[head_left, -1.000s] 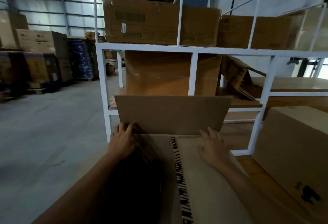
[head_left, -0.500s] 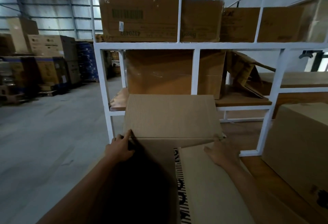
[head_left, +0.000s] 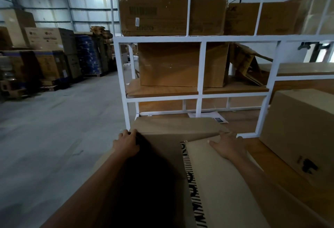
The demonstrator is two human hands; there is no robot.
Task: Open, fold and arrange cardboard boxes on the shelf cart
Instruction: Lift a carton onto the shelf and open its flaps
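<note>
White cart: top shelf carries two cartons side by side, the left carton with a barcode-like print and a small label, and the right carton. Wooden middle shelf holds an upright box and, just right of it, a collapsed box leaning tilted. Wooden deck carries a white sheet at its far end and a large box at the right; the near box overlaps its front, footing hidden; concrete floor carries pallet stacks far left.

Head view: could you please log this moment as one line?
far flap: nearly flat | left hand: grips its corner | right hand: presses taped flap | shelf cart: ahead
</note>
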